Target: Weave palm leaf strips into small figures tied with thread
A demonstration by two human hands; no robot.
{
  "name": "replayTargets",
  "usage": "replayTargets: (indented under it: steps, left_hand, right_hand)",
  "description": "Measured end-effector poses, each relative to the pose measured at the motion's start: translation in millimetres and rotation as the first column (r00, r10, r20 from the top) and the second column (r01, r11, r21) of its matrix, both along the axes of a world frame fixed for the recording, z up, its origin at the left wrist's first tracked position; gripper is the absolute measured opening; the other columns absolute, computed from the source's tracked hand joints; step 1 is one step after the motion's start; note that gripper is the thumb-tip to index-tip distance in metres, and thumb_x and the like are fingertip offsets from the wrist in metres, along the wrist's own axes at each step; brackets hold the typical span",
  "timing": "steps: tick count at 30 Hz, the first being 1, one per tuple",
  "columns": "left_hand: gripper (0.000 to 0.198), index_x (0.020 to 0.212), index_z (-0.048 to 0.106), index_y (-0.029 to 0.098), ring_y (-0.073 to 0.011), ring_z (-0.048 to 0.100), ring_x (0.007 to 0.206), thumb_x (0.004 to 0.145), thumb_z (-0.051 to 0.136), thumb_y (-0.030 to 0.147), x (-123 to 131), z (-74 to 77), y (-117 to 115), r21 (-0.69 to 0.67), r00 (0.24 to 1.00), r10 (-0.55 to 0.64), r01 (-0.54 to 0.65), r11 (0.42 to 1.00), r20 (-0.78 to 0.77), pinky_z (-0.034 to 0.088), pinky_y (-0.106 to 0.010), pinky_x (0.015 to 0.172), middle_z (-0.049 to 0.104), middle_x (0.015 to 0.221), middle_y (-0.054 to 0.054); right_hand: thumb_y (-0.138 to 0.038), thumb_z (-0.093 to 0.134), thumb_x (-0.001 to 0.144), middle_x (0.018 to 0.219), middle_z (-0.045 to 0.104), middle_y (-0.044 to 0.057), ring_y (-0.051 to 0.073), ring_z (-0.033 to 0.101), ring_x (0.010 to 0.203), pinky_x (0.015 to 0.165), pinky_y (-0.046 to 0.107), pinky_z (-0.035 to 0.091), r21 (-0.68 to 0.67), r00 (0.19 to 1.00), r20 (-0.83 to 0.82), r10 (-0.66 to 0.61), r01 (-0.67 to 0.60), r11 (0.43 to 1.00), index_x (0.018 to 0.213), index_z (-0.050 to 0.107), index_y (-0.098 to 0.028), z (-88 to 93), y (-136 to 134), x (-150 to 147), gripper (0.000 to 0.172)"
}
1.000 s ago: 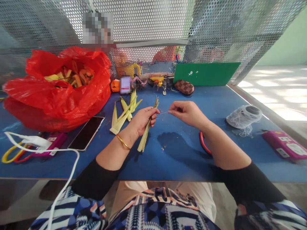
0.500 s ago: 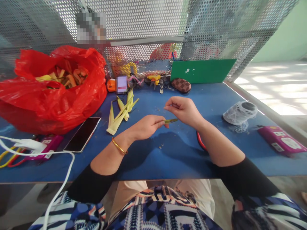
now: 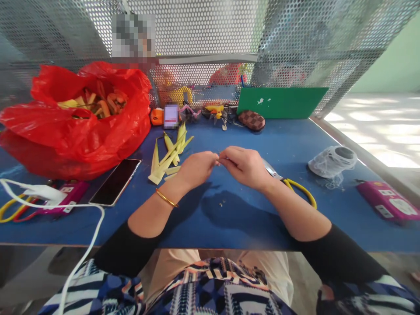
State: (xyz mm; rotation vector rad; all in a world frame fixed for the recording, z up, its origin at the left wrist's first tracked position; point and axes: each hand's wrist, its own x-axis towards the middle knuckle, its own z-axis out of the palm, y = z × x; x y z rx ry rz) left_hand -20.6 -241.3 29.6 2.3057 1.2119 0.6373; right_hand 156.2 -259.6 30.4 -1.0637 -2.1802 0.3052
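My left hand (image 3: 199, 168) and my right hand (image 3: 243, 165) meet above the middle of the blue table (image 3: 249, 227), fingertips pinched together. What lies between the fingers is hidden. Just beyond my left wrist, pale green husk-like leaf strips (image 3: 159, 170) lie in a loose pile. One short pale strip (image 3: 173, 171) shows right beside my left hand. Scissors with a yellow handle (image 3: 302, 192) lie partly under my right forearm, their metal part (image 3: 271, 169) showing past the wrist. A cone of white thread (image 3: 332, 162) stands farther right.
At left sits a red plastic bag (image 3: 75, 144) with peel-like scraps inside, beside a phone (image 3: 115, 183) and a white cable (image 3: 95, 236). A purple box (image 3: 389, 199) is at right. A checked case (image 3: 251, 120) and green board (image 3: 282, 103) are by the mesh panel (image 3: 203, 30).
My right hand has come down and left to meet my left hand. The green leaf strip seen in my left fingertips no longer shows there. A yellow scissors handle and a short pale strip now show.
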Motion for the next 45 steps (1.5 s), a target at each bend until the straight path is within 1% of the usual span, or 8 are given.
replayTargets:
  steps: [4,9,15,25,32,38,42,45]
  left_hand:
    - [0.02,0.077,0.067,0.021,-0.0182,0.06,0.081,0.088,0.051,0.017,0.9,2.7,-3.6,-0.046,0.966,-0.252,0.255,0.966,0.058,0.04,-0.026,0.077,0.065,0.081,-0.003]
    - [0.022,0.08,0.064,0.019,-0.0136,0.049,0.064,0.092,0.045,0.022,-3.2,9.2,0.8,-0.042,0.953,0.015,-0.002,0.999,0.301,0.037,-0.025,0.066,0.052,0.064,0.001]
    - [0.018,0.075,0.057,0.018,-0.0126,0.044,0.06,0.087,0.045,0.023,-3.7,2.8,7.0,-0.158,0.917,0.161,-0.11,0.981,0.365,0.033,-0.025,0.058,0.049,0.062,0.002]
    - [0.021,0.081,0.061,0.017,-0.0136,0.049,0.061,0.086,0.042,0.024,-3.0,-1.7,10.0,-0.143,0.917,0.183,-0.14,0.98,0.355,0.036,-0.026,0.059,0.054,0.063,0.002]
    - [0.025,0.089,0.066,0.015,-0.0224,0.064,0.083,0.09,0.042,0.018,0.4,-5.2,8.0,0.115,0.981,0.173,-0.162,0.98,-0.091,0.044,-0.032,0.073,0.07,0.086,-0.009]
    - [0.019,0.085,0.067,0.019,-0.0165,0.064,0.079,0.091,0.049,0.023,-4.0,1.5,0.5,0.04,0.935,-0.348,0.351,0.935,-0.07,0.044,-0.026,0.075,0.069,0.082,-0.004]
    - [0.022,0.085,0.066,0.018,-0.0107,0.054,0.061,0.093,0.047,0.027,-5.8,6.4,2.4,0.029,0.953,-0.165,0.163,0.986,0.252,0.042,-0.023,0.065,0.061,0.067,0.001]
    - [0.022,0.086,0.066,0.017,-0.0111,0.052,0.058,0.092,0.046,0.025,-5.2,4.5,7.8,0.008,0.929,0.106,-0.116,0.993,0.354,0.041,-0.023,0.061,0.059,0.065,0.001]
  right_hand:
    - [-0.033,0.056,0.082,0.06,0.053,-0.001,0.012,0.043,0.059,0.059,0.027,0.03,-0.23,0.98,-0.187,-0.067,0.023,0.973,0.068,0.059,-0.019,-4.0,19.7,11.5,0.02]
    - [-0.042,0.057,0.08,0.053,0.043,-0.005,0.011,0.034,0.051,0.056,0.027,0.029,-0.491,0.941,-0.319,-0.113,-0.062,0.869,0.066,0.057,-0.02,-12.7,30.2,11.7,0.026]
    - [-0.032,0.053,0.09,0.092,0.061,0.007,0.018,0.056,0.086,0.076,0.031,0.043,-0.026,0.939,-0.3,0.166,-0.182,0.983,0.071,0.055,-0.021,-8.5,2.3,-8.4,0.022]
    - [-0.018,0.04,0.094,0.068,0.044,-0.001,0.014,0.039,0.063,0.06,0.027,0.033,0.206,0.964,-0.068,0.257,-0.238,0.949,0.076,0.035,-0.024,-13.9,-7.5,-17.1,0.02]
    - [-0.017,0.042,0.092,0.066,0.045,-0.002,0.012,0.038,0.061,0.058,0.026,0.033,0.056,0.939,-0.208,0.273,-0.268,0.962,0.073,0.039,-0.023,-3.7,-13.9,-17.9,0.02]
    - [-0.031,0.057,0.086,0.058,0.041,-0.005,0.008,0.037,0.049,0.046,0.023,0.029,-0.37,0.656,-0.754,-0.038,-0.376,0.85,0.067,0.046,-0.021,0.4,10.9,3.3,0.025]
    - [-0.032,0.064,0.077,0.058,0.041,-0.006,0.008,0.039,0.048,0.045,0.021,0.031,-0.471,0.439,-0.864,-0.247,-0.53,0.705,0.065,0.045,-0.021,-7.9,24.4,4.7,0.025]
    - [-0.034,0.064,0.077,0.062,0.049,-0.004,0.01,0.049,0.056,0.052,0.023,0.04,-0.469,0.443,-0.863,-0.243,-0.522,0.713,0.065,0.047,-0.021,-15.5,18.7,-8.4,0.024]
